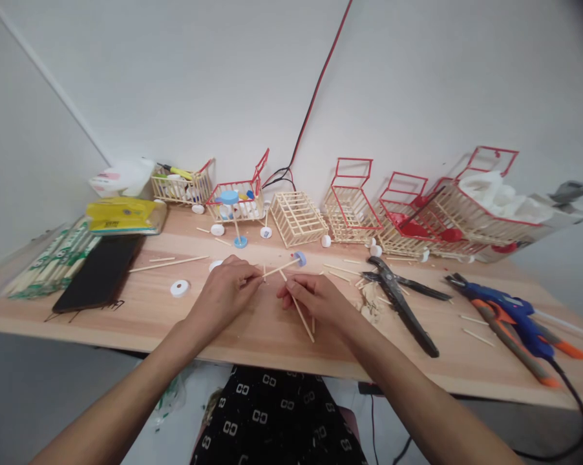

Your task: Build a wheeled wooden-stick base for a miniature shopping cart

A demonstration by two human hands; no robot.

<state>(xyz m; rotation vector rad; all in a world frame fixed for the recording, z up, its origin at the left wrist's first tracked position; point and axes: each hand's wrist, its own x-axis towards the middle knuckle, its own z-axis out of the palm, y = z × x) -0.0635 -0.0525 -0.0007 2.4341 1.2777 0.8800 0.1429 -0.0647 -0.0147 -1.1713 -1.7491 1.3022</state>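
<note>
Near the middle of the table, my left hand (228, 284) is closed on one end of a thin wooden stick (282, 267). A light blue bottle cap (300, 259) sits on that stick's far end. My right hand (318, 298) pinches another thin wooden stick (305, 321), which slants down toward the table's front edge. The upper tip of this stick crosses or touches the first one; I cannot tell which. Behind my hands rests a slatted stick basket (298, 218). A stick with blue caps on both ends (236, 223) stands upright beyond my left hand.
Small stick shopping carts (352, 206) line the wall. At the right lie black-handled pliers (402, 303), a blue glue gun (509, 310) and orange-grey pliers (514, 349). A black phone (97, 274), wrapped chopsticks (53, 258) and a white disc (180, 288) are at the left.
</note>
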